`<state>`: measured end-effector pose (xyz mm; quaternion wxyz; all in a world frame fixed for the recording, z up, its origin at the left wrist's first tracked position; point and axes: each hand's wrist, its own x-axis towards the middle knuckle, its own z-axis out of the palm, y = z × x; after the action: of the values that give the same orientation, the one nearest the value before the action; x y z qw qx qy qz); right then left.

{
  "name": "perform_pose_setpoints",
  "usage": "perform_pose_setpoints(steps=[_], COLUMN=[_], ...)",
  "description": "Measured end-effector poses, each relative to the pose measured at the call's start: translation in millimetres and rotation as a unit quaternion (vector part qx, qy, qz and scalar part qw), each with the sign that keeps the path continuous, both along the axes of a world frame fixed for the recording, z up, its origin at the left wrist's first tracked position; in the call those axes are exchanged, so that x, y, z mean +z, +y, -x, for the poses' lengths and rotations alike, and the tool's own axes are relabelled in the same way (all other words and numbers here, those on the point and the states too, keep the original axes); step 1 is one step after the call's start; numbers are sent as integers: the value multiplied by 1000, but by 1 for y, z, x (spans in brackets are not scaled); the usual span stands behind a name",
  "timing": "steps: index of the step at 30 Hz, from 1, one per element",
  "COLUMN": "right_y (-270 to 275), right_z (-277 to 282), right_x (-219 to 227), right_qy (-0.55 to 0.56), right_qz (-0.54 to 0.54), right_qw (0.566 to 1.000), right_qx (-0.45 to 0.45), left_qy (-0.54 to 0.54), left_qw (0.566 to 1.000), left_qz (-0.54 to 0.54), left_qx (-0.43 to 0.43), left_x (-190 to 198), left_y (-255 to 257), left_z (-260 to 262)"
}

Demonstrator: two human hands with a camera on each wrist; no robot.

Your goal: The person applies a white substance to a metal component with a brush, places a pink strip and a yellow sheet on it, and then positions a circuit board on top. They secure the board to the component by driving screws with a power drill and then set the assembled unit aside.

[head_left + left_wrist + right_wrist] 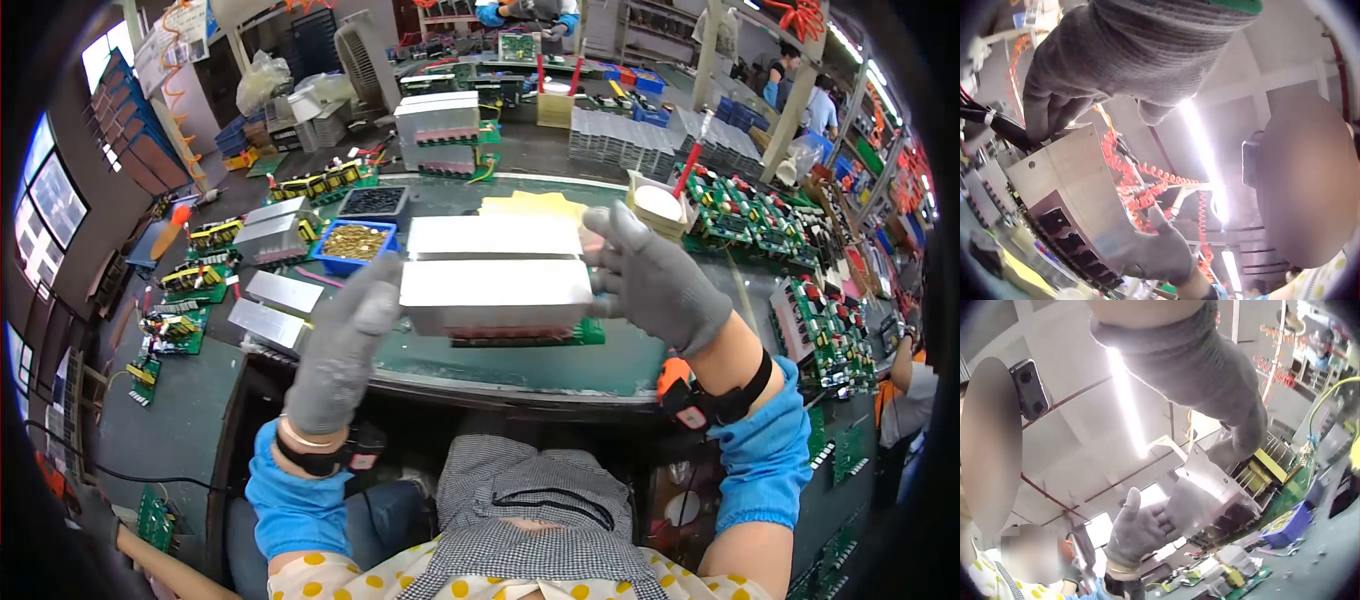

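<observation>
Both hands wear grey knit gloves and hold a circuit board with two silver metal heat sinks [495,285] over the green work mat [480,370]. My left hand [345,340] grips its left end, and my right hand [665,285] grips the right end with bent fingers. In the left wrist view, the flat side of a heat sink [1094,187] shows a hole and a row of dark parts along the lower edge. The right wrist view shows the end of the heat sink [1200,497] between both gloves.
Behind the board stand a blue bin of brass-coloured screws [355,243], a dark bin [375,204] and yellow sheets [535,207]. More heat-sink boards [275,232] lie at left. Green circuit boards [755,215] and a round white container [658,203] stand at right.
</observation>
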<state>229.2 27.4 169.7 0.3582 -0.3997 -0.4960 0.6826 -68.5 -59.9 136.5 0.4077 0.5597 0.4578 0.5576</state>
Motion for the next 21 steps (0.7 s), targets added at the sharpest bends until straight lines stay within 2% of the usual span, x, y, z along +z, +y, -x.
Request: perform_pose_setpoints(steps=[4,5,8,10,12,13,14,15,16,17,18,20,21], right_y=[11,16,30,36,40,49,59,73,85,99,124,159,172], right_z=[-58,-69,-85,-97,-103,-115,-124,-131,-136,-137,-150,-162,-166], right_x=[-45,-56,-76,-84,-70,-77,-77,-73,-66,-56,-74,-75,-71], right_qy=[-46,-51,-76,-31,-111,-152,-234,-312,-383,-300,-360,-323,-350], right_qz=[68,84,133,131,112,50,-62,-173,-281,-262,-303,-315,-337], right_qw=[996,994,986,991,987,986,970,934,880,917,873,869,844], right_qx=[-38,-44,-57,-18,16,36,27,18,9,-16,-131,-203,-227], left_qy=[0,0,26,60,90,229,295,359,420,424,412,383,365], left_qw=[994,997,991,989,988,968,954,930,897,900,905,908,908], left_qz=[20,37,69,96,96,81,9,-64,-137,-68,-23,67,81], left_qx=[-106,-66,-108,-97,-85,-60,-50,-38,-25,-77,-105,-158,-191], left_x=[-42,-73,-68,-76,-82,-64,-65,-67,-68,-65,-66,-70,-68], left_y=[26,36,35,39,43,45,51,56,61,64,66,71,76], left_z=[-53,-57,-76,-73,-67,-64,-60,-55,-54,-56,-57,-62,-63])
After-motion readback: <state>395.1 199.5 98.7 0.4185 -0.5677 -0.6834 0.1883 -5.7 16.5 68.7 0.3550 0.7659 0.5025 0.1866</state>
